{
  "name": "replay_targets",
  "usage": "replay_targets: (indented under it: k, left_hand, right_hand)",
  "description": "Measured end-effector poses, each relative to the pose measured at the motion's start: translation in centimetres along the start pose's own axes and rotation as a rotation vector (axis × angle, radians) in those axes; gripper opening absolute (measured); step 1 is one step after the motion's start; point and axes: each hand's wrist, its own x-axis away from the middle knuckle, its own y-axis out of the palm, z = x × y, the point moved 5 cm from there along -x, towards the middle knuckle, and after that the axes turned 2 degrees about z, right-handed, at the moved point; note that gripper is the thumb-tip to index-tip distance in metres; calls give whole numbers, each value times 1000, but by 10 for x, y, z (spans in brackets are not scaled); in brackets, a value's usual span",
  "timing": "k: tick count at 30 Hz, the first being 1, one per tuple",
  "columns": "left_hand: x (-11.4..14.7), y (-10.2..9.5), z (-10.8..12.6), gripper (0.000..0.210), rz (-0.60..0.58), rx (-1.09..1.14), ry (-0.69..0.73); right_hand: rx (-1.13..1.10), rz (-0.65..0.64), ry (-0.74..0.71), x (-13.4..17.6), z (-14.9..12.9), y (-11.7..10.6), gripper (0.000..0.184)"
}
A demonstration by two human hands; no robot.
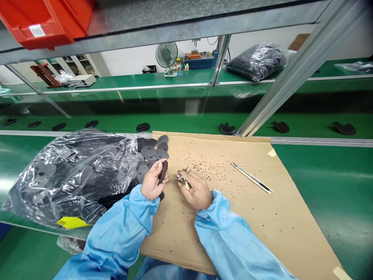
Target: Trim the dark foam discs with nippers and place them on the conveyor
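My left hand [152, 182] grips a dark round plastic disc [163, 172], turned nearly edge-on between thumb and fingers. Just to its right, my right hand [196, 189] is closed around small nippers [183, 180] with a shiny metal head and a pale handle. A short gap separates the tool's head from the disc. Beside my left hand, several loose dark discs [148, 151] spill from the mouth of a clear plastic bag [70, 175] full of similar ones. Both hands are above a brown cardboard sheet [233, 217] strewn with tiny dark bits [204, 168].
On the cardboard's right lies a slim white-and-black utility knife [252, 177]. Behind it runs a green conveyor belt [186, 122] carrying spaced dark parts [227, 128]. A slanted metal post [285, 77] rises at right. Overhead is a shelf with a red bin [43, 23].
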Motion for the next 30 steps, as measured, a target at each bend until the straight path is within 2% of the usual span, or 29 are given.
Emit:
replay_targets:
  k: [3,5,10,21,30]
  left_hand:
    - [5,8,-3,26,-118,-13,-99]
    - [7,10,-5,24,-144,-53,-130]
    - [8,11,-7,28,-110,-149,-118]
    - [5,3,-12,39,-51,-206,-111]
    - [4,3,-12,40,-38,-185,-85]
  right_hand:
    - [-28,-55,-15,1,-4,3,32]
    - [-1,-100,-20,1,-8,5,33]
    - [100,-199,-45,2,-13,9,37]
    - [168,-260,-12,2,-13,11,39]
    - [340,-442,138,0,-18,10,48]
